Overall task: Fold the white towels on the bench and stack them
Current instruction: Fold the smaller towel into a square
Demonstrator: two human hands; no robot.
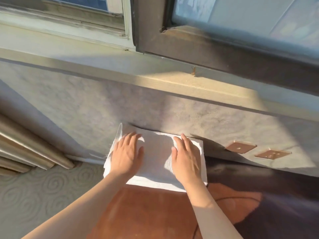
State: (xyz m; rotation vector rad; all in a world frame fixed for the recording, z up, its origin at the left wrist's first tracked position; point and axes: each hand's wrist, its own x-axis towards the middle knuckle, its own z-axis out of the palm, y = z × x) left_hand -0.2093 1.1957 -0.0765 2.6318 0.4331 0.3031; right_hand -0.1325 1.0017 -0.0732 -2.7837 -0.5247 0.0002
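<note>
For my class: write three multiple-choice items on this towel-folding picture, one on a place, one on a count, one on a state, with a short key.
1. Where does the white towel lie?
A. on the brown bench
B. on the window sill
C. on the carpet

2. How many socket plates show on the wall?
A. none
B. two
C. four

3. How are the hands?
A. gripping a corner
B. lifted off
C. flat on the towel

Key: A, bench surface shows under its near edge; B, one plate beside another; C, left hand and right hand press with straight fingers.

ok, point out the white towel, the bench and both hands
white towel (156,149): head view, shaded middle of the top fold
bench (146,213): head view, bare orange seat
left hand (126,155): head view, back
right hand (186,157): head view, back
</note>
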